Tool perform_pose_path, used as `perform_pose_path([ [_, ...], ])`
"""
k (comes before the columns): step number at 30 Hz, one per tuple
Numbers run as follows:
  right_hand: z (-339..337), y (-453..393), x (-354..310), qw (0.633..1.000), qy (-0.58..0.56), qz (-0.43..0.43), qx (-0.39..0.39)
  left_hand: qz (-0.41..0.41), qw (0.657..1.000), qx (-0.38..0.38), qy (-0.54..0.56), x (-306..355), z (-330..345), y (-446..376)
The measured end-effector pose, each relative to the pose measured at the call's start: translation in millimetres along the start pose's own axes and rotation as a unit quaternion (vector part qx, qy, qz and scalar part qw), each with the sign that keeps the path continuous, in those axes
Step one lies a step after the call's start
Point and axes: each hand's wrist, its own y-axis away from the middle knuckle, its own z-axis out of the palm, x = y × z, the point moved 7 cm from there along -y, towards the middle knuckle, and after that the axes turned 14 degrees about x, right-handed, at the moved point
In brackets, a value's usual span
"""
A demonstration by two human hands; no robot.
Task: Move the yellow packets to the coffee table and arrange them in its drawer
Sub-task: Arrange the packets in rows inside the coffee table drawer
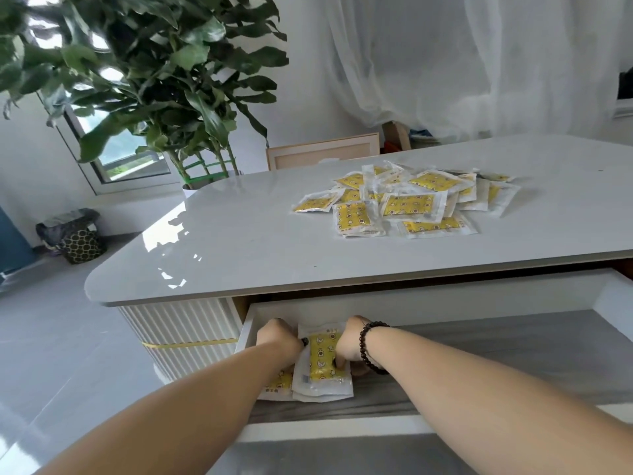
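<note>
At far left a bin (73, 236) sits on the floor, with a plant (154, 73) by the window. Our left hand (279, 341) reaches into the open drawer (496, 347) at its left end, fingers curled down on the stack (322, 365) of yellow packets there; what they grip we cannot tell. Our right hand (354, 342), a bead bracelet (368, 347) on its wrist, pinches the top packet's right edge. The stack lies on the drawer's grey liner. Up on the table (239, 241), right of centre, a loose pile (407, 200) of more packets lies well apart from the drawer.
</note>
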Motion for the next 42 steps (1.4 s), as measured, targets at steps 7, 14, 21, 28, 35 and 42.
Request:
perform_pose_path([
  [7, -4, 0, 1, 1.0, 0.003, -0.009, 0.021, 0.029, 0.999, 0.039, 0.016, 10, -10, 4],
  [14, -33, 14, -16, 0.999, 0.0, -0.029, 0.016, 0.043, 0.996, 0.041, 0.07, 40, -42, 20],
  [21, -102, 51, -37, 0.996, -0.05, -0.079, 0.0, 0.104, 0.987, -0.084, 0.091, 83, -65, 55],
  [28, -181, 45, -15, 0.974, -0.108, -0.088, 0.18, 0.14, 0.955, 0.009, 0.263, 131, -111, 57],
  [35, -219, 9, 52, 0.929, -0.101, -0.016, 0.354, 0.157, 0.968, 0.112, 0.163, 144, -88, 31],
  [42, -221, -31, 57, 0.897, -0.075, -0.043, 0.434, 0.068, 0.971, 0.142, 0.18, 148, -73, -45],
])
